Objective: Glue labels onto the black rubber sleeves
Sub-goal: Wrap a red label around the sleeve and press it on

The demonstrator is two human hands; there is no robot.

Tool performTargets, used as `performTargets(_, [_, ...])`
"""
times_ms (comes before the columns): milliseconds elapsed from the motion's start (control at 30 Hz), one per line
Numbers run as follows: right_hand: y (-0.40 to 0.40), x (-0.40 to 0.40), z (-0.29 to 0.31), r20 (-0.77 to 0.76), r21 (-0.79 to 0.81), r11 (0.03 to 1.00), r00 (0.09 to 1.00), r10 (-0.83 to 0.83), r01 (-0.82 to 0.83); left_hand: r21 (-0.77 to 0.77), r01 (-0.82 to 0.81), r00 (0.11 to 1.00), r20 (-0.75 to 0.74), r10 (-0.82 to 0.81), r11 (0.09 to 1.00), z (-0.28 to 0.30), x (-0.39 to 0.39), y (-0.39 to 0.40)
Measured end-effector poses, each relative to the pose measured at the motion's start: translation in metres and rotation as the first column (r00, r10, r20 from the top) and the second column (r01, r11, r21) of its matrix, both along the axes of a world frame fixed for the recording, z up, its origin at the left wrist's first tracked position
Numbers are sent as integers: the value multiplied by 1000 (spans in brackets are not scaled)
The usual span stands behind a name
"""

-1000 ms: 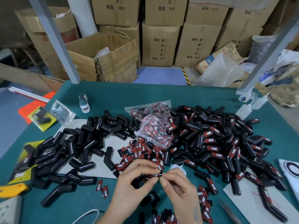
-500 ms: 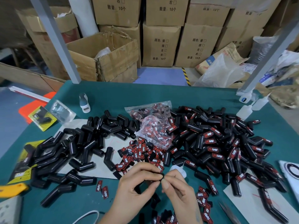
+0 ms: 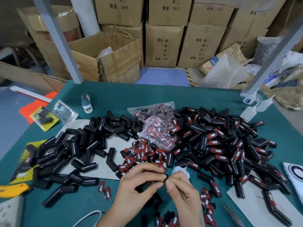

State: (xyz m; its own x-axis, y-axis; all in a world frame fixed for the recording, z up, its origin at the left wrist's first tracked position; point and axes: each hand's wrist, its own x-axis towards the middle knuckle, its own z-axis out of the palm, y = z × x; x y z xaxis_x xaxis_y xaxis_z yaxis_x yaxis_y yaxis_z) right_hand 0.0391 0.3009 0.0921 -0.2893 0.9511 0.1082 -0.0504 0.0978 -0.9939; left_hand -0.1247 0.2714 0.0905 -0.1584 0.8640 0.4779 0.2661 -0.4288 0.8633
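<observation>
Barely anything has shifted over the last second: the left hand and right hand still pinch one small red-and-black printed label, probably readying it. Bent black rubber sleeves: dozens bare at left, dozens labelled at right. Squeeze bottles: three white plastic glue bottles far right.

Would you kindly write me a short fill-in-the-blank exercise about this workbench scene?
1. Both hands, left hand and right hand, pinch one small ____ between the fingertips.
2. The pile of plain sleeves lies on the person's ____ side of the table.
3. The labelled sleeves carry the printed word ____.
4. The table has a ____ top.

Missing words: label; left; TAPER; green
</observation>
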Motion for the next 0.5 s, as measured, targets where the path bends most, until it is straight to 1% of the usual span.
performTargets(167, [0, 3, 1, 24, -2, 1000, 1000, -5, 5, 25, -11, 1000, -10, 11, 1000, 0, -1, -2])
performTargets(300, [-1, 3, 1, 6, -16, 1000, 1000, 10, -10, 39, 14, 1000, -11, -13, 999, -1, -1, 0])
performTargets(500, [2, 3, 1, -5, -42, 997, 998, 61, -61, 53, 25, 998, -67, -21, 998, -3, -5, 0])
